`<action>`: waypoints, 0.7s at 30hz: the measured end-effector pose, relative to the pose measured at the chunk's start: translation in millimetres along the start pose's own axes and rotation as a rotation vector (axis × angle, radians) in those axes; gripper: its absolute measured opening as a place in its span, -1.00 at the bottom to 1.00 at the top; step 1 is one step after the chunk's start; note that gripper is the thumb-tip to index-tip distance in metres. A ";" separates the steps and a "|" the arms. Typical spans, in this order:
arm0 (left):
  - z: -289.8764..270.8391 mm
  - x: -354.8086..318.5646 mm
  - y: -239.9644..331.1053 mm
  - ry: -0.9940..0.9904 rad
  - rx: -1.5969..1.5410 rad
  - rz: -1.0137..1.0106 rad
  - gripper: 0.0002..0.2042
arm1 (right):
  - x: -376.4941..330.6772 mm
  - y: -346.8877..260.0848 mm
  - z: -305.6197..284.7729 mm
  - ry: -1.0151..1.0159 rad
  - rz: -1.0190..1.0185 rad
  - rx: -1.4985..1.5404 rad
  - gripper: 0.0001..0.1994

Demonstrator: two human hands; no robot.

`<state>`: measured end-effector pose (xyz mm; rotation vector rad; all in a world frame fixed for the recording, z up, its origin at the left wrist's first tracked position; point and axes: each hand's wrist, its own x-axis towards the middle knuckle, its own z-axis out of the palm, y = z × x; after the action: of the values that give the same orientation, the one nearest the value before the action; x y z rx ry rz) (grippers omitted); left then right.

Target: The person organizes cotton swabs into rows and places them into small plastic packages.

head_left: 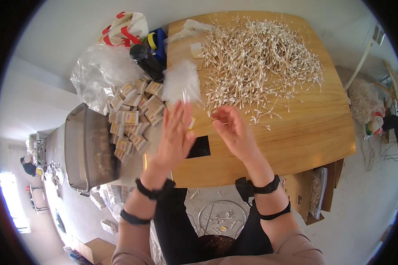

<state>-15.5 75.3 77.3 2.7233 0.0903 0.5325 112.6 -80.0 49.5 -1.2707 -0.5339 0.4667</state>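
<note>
My left hand point(177, 134) is stretched flat with its fingers extended, just below a stack of clear plastic bags point(181, 81). A small white and yellow card point(192, 123) peeks out beside its fingers. My right hand point(235, 134) is held over the wooden table point(269, 152), its fingers curled and the thumb brought close to the index finger; whatever lies between them is too small to make out. Beyond it spreads a large heap of cotton swabs point(261, 57). A flat black rectangle point(199, 147) lies on the table between my hands.
Filled swab packs point(130, 118) are piled left of the table, next to a grey plastic bin point(86, 150). Behind them stand a black bottle point(146, 62), a blue tape holder point(160, 46) and a red and white bag point(127, 28). A cardboard box point(298, 190) sits below the table's right side.
</note>
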 end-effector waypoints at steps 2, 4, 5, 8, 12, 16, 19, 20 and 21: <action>-10.0 -33.7 27.4 0.003 -0.036 -0.001 -0.38 | -15.8 -3.3 19.8 -0.079 -0.045 0.012 -0.86; -15.7 -59.9 50.9 -0.077 -0.193 -0.084 -0.36 | -31.8 -30.2 25.8 -0.191 0.057 -0.084 -0.85; -15.8 -70.1 57.5 -0.064 -0.188 -0.080 -0.36 | -39.7 -42.0 28.6 -0.289 0.169 -0.190 -0.83; -11.3 -98.0 68.3 0.037 -0.135 -0.169 -0.44 | -60.7 -44.6 43.3 -0.301 -0.018 -0.412 -0.84; -20.0 -110.9 91.0 0.231 -0.394 -0.477 -0.73 | -92.7 -43.6 56.3 -0.288 -0.357 -0.654 -0.79; -16.6 -134.4 100.9 0.365 -0.816 -0.827 -0.73 | -132.9 -56.7 65.0 -0.429 -0.454 -0.833 -0.61; -26.1 -147.1 119.8 0.421 -1.223 -0.894 -0.73 | -155.5 -61.2 63.6 -0.385 -0.495 -0.765 -0.57; -29.2 -153.3 125.1 0.387 -1.249 -0.928 -0.75 | -163.1 -63.4 61.6 -0.396 -0.498 -0.781 -0.59; -31.7 -158.7 129.2 0.352 -1.274 -0.961 -0.76 | -169.1 -66.2 61.0 -0.407 -0.502 -0.797 -0.60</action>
<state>-175.4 -55.0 95.6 1.1228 0.7803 0.4831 -56.0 -150.8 106.7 -1.7207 -1.4418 0.0667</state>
